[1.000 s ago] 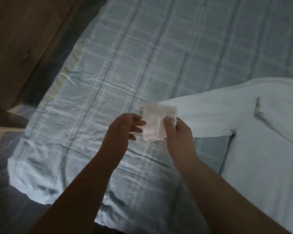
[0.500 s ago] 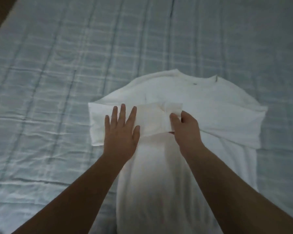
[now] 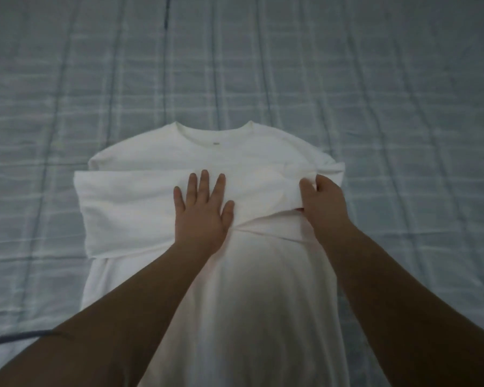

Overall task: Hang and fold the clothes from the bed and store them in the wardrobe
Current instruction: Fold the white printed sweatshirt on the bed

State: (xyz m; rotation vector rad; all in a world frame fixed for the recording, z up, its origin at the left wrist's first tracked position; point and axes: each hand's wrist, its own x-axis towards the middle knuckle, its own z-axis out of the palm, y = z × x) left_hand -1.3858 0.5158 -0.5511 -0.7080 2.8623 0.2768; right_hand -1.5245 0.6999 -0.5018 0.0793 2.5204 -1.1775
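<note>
The white shirt [image 3: 263,303] lies flat on the bed [image 3: 95,79], collar far, long axis running toward me. My left hand [image 3: 201,216] presses spread on the folded sleeve [image 3: 129,208]; my right hand [image 3: 324,210] pinches its end (right side).

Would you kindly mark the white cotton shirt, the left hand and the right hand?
white cotton shirt [image 3: 263,289], head view, bare lower body panel.
left hand [image 3: 201,216], head view, back of the hand.
right hand [image 3: 326,208], head view, back of the hand.
</note>
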